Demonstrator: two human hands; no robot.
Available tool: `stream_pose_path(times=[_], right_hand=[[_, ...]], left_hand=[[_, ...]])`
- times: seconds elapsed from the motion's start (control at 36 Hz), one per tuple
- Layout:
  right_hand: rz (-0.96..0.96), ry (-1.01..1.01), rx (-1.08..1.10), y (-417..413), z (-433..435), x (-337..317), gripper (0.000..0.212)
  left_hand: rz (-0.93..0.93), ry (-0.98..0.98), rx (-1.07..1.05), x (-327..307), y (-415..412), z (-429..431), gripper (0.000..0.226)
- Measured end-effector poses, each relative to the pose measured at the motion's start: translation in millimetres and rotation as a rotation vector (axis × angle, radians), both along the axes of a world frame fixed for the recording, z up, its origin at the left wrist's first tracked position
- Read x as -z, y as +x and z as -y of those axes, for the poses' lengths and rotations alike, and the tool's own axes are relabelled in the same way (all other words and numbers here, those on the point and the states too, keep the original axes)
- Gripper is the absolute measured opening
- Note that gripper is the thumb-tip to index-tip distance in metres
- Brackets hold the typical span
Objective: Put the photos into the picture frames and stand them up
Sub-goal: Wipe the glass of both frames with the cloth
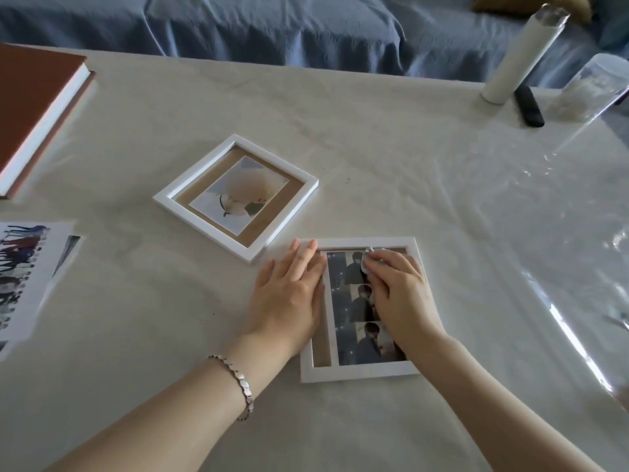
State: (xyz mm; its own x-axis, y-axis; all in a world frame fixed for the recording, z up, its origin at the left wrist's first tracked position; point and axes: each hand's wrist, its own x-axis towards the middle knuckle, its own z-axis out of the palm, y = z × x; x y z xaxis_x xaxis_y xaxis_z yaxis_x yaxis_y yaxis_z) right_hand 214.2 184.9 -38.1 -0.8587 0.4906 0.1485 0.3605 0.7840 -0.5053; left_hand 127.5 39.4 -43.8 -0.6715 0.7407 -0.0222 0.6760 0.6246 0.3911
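Two white picture frames lie flat on the table. The far frame holds a pale photo of a round white shape on a tan backing. The near frame holds a photo strip of three dark portraits. My left hand lies flat, fingers together, on the near frame's left edge. My right hand rests on the strip with its fingers curled around a small grey-white object at the frame's top; what that object is I cannot tell.
A brown book lies at the far left. Loose prints sit at the left edge. A white cylinder, a black remote and clear plastic sheeting occupy the right side. A blue-covered sofa runs behind the table.
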Motion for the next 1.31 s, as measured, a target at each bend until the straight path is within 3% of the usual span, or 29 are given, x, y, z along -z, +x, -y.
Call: stream_pose_path(times=[0.25,0.33,0.47,0.69,0.89,1.03,1.19,1.31], right_hand=[[-0.02,-0.054,0.005,-0.5,-4.5,2.7,0.025],[-0.018,-0.043,0.008,-1.8,-6.0,5.0,0.025],[-0.032,-0.01,0.021,-3.8,-4.4,4.3,0.024],[0.022,0.017,-0.3,10.1,15.4,4.5,0.035],[0.052,0.007,-0.001,1.3,-14.2,-3.1,0.033],[0.015,0.008,-0.335,12.1,14.3,4.3,0.039],[-0.021,-0.009,-0.032,7.2,-21.4,-3.2,0.03],[-0.028,-0.012,-0.276,15.1,13.6,5.7,0.037]], left_hand=[[-0.194,-0.025,0.134,-2.5,-8.6,-2.7,0.043],[-0.108,-0.05,0.21,-15.2,-8.5,-1.2,0.039],[-0.049,-0.273,0.25,-19.3,-14.4,2.3,0.057],[-0.025,-0.248,0.229,-17.9,-10.9,2.8,0.054],[0.001,-0.255,0.236,-21.4,-13.3,2.0,0.053],[-0.01,-0.239,0.231,-24.0,-13.6,2.0,0.05],[0.01,-0.243,0.221,-24.7,-13.2,1.4,0.05],[-0.005,-0.242,0.225,-23.9,-13.7,1.8,0.05]])
